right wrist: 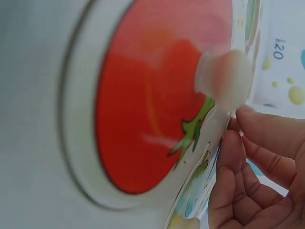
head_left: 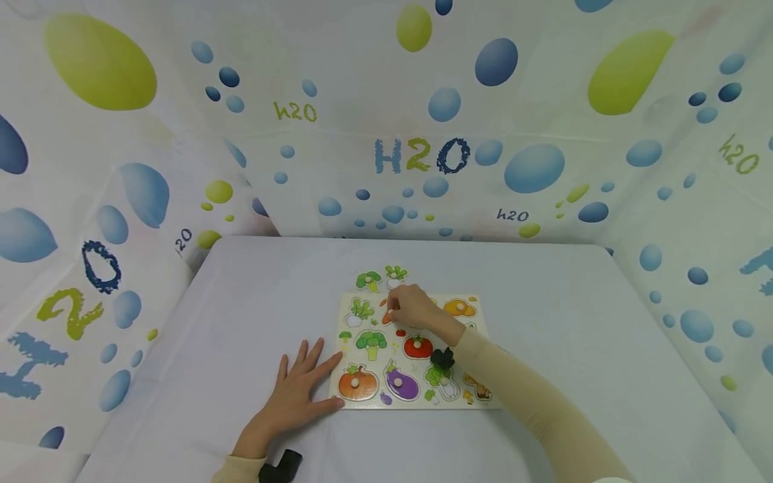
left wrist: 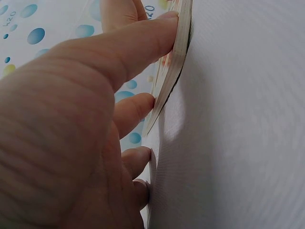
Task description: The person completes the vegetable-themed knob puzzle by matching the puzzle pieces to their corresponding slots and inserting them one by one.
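Note:
A vegetable knob-puzzle board (head_left: 386, 365) lies on the table. My right hand (head_left: 418, 308) reaches over its upper middle, thumb and fingers pinched together at the carrot piece (head_left: 386, 318); the carrot's knob is hidden. In the right wrist view the curled fingers (right wrist: 269, 138) show behind the white knob (right wrist: 226, 78) of the tomato piece (right wrist: 152, 95). My left hand (head_left: 302, 386) is spread flat at the board's left side. Its thumb and index finger touch the board's edge (left wrist: 174, 67), while the other fingers rest on the tablecloth.
Beyond the board's far edge lie a loose broccoli piece (head_left: 368, 280) and a leafy white-root piece (head_left: 395, 275). A pumpkin piece (head_left: 357, 384) and an eggplant piece (head_left: 401, 382) sit in the near row. Patterned cloth (head_left: 423, 154) walls off the table's back and sides.

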{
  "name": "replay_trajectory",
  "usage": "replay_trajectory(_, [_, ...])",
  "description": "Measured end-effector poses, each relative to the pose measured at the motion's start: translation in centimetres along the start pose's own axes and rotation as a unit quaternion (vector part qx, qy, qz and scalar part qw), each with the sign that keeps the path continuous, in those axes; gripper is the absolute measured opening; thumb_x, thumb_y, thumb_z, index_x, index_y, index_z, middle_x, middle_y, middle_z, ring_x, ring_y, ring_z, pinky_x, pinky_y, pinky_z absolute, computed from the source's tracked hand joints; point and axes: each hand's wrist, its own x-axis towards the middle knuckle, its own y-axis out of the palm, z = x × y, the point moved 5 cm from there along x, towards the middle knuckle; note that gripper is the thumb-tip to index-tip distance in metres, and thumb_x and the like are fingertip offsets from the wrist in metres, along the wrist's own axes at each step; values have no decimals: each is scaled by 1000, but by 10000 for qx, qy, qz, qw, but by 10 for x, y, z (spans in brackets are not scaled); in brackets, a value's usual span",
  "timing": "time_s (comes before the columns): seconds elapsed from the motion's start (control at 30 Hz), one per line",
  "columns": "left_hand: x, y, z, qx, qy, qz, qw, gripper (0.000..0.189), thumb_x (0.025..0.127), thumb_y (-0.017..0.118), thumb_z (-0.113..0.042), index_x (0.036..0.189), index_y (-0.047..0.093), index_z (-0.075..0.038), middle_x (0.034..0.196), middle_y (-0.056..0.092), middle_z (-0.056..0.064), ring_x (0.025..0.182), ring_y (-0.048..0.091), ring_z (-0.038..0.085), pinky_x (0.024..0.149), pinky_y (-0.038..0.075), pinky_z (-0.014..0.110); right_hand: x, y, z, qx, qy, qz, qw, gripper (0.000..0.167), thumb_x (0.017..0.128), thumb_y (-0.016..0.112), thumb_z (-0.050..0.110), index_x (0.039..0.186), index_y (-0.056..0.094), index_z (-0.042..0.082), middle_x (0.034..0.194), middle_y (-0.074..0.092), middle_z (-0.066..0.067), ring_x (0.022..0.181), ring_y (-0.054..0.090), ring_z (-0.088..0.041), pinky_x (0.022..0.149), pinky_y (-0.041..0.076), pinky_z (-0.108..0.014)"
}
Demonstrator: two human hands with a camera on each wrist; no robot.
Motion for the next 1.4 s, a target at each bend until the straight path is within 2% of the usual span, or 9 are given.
replay_trajectory(0.13, [-1, 0, 2, -2, -17, 37, 10000, 80, 75, 74, -55, 143, 51, -20, 161, 25, 16, 149, 9, 46, 114, -3, 70, -1, 0, 1, 100, -24, 74, 9999, 9, 89, 70, 12, 80, 68, 10, 79, 65, -2, 67, 54, -13, 62, 46, -24])
replay_trajectory(0.23, [-1, 0, 3, -1, -32, 65, 10000, 80, 75, 74, -56, 144, 51, -21, 161, 24, 16, 149, 8, 46, 114, -4, 69, 0, -2, 1, 241, -95, 271, 9993, 7, 89, 69, 12, 82, 70, 10, 80, 66, -1, 68, 55, -12, 62, 47, -24])
replay_trajectory(0.33, [-1, 1, 4, -19, -43, 89, 9999, 80, 76, 74, -56, 144, 51, -21, 161, 24, 16, 149, 8, 46, 114, -4, 69, 2, -7, -2, 426, -94, 535, 9976, 5, 88, 71, 13, 88, 73, 9, 83, 68, -2, 72, 57, -12, 64, 48, -24])
replay_trajectory(0.4, [-1, 2, 4, -22, -49, 103, 9999, 80, 76, 74, -56, 144, 50, -21, 161, 24, 16, 150, 7, 45, 114, -4, 69, 6, -11, -5, 552, -24, 613, 9966, 9, 87, 72, 13, 94, 74, 7, 87, 70, -3, 75, 60, -14, 66, 50, -24])
replay_trajectory(0.53, [-1, 3, 6, -9, -50, 88, 9999, 80, 76, 74, -56, 144, 51, -22, 161, 24, 15, 150, 8, 45, 114, -4, 69, 17, -24, -14, 737, 286, 324, 9963, 20, 88, 72, 10, 107, 73, 5, 97, 70, -8, 87, 64, -21, 73, 54, -30])
replay_trajectory(0.7, [-2, 5, 8, -48, -83, 72, 9999, 80, 75, 75, -55, 144, 51, -22, 161, 24, 15, 150, 8, 44, 115, -4, 68, 33, -34, -25, 646, 393, -236, 9969, 29, 87, 71, 6, 116, 69, 1, 110, 68, -15, 102, 65, -29, 88, 55, -39])
replay_trajectory(0.83, [-2, 6, 8, 2, -22, 24, 10000, 80, 75, 74, -56, 144, 51, -23, 161, 24, 15, 150, 9, 45, 115, -3, 68, 42, -31, -33, 588, 520, -179, 9968, 34, 88, 70, 5, 121, 67, 3, 117, 65, -17, 107, 64, -31, 92, 54, -41])
replay_trajectory(1.17, [-2, 3, 3, -23, 74, -9, 10000, 79, 76, 72, -57, 144, 51, -22, 161, 25, 15, 149, 10, 45, 114, -3, 70, 55, -25, -41, 442, 536, -193, 9974, 30, 86, 71, 4, 116, 68, 0, 108, 67, -14, 100, 62, -26, 91, 52, -39])
replay_trajectory(1.4, [-2, 1, 3, 7, 114, -40, 9999, 79, 77, 72, -58, 144, 51, -22, 161, 24, 16, 149, 10, 46, 114, -2, 70, 61, -20, -38, 112, 440, -439, 9980, 15, 87, 70, 5, 102, 73, 3, 99, 68, -12, 90, 61, -23, 83, 52, -35])
